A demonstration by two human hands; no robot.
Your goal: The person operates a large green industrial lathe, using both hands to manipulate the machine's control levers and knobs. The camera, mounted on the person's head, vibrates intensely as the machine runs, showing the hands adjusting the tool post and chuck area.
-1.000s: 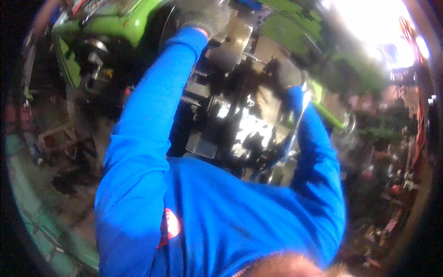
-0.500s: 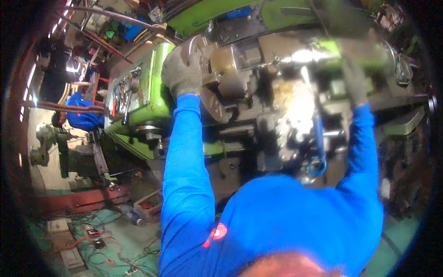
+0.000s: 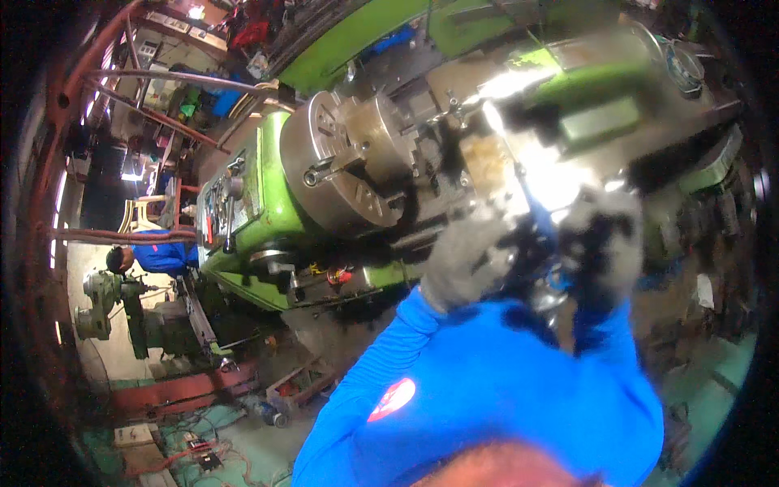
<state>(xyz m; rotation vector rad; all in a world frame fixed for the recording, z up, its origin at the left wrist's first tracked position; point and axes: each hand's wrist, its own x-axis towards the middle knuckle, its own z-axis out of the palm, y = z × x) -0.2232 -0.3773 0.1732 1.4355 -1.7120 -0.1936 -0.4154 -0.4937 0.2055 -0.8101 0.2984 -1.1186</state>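
Note:
A large lathe chuck (image 3: 304, 150) stands at the green headstock (image 3: 276, 174), with a thick round metal workpiece (image 3: 375, 134) at its front. My left hand (image 3: 466, 264), in a grey glove, is low by the machine's carriage (image 3: 487, 166), close to my body. My right hand (image 3: 613, 231), gloved too, is on the carriage's other side. Between them slants a blue rod (image 3: 537, 215) with a ring-like end. Blur and glare hide the fingers of both hands, and whether either touches the rod or handles cannot be made out.
Several hand tools (image 3: 219, 203) lie on top of the headstock. At the far left another person (image 3: 162, 252) in blue is near a smaller machine (image 3: 101, 304). Cables (image 3: 203, 454) run over the green floor at lower left. A wire coil (image 3: 683, 69) rests at the far right end.
My left hand has left the chuck and come down to the carriage. My right hand has come back from the far right toward my body. The view has tilted and shifted.

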